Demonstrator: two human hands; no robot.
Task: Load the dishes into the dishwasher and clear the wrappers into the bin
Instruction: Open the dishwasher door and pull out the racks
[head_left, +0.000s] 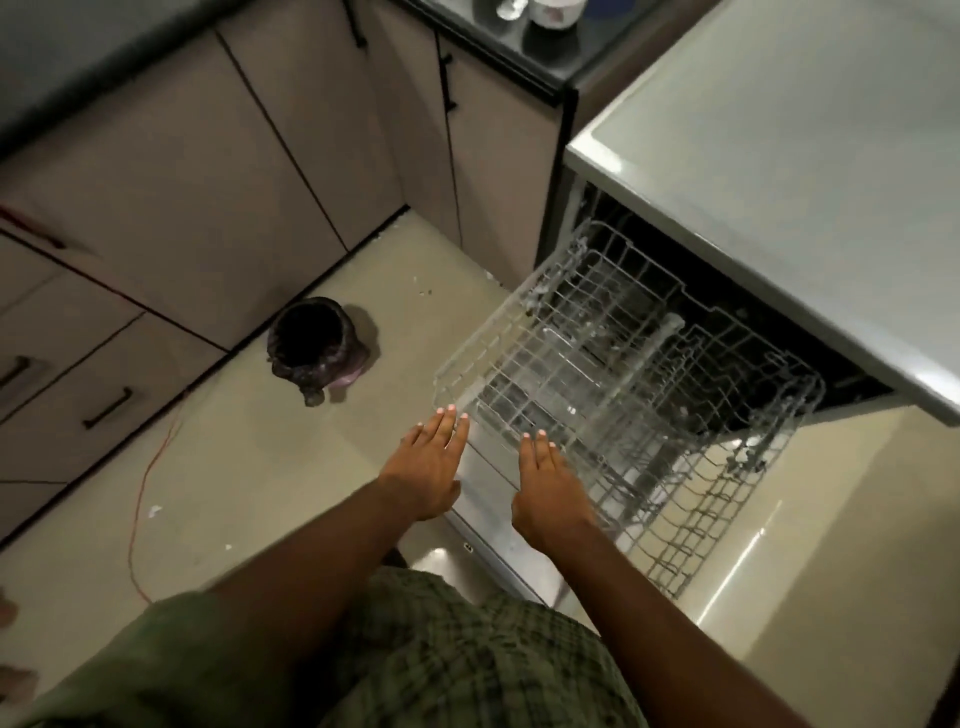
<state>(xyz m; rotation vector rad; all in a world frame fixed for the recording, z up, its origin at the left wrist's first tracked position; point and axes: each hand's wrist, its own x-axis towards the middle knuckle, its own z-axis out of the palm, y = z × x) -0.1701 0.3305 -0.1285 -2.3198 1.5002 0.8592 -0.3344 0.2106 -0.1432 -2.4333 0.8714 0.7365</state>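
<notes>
The dishwasher stands at the right with its door folded down. Its grey wire rack is pulled out over the door and holds no dishes. My left hand lies flat with fingers straight, its fingertips at the rack's near left corner. My right hand is flat too, fingertips at the rack's front rim. Neither hand holds anything. A small bin lined with a dark bag sits on the floor to the left of the rack.
Beige cabinets with dark handles run along the left and back. A dark counter at the top carries a white bowl. A thin orange cord trails over the tiled floor. Small white scraps lie on the floor.
</notes>
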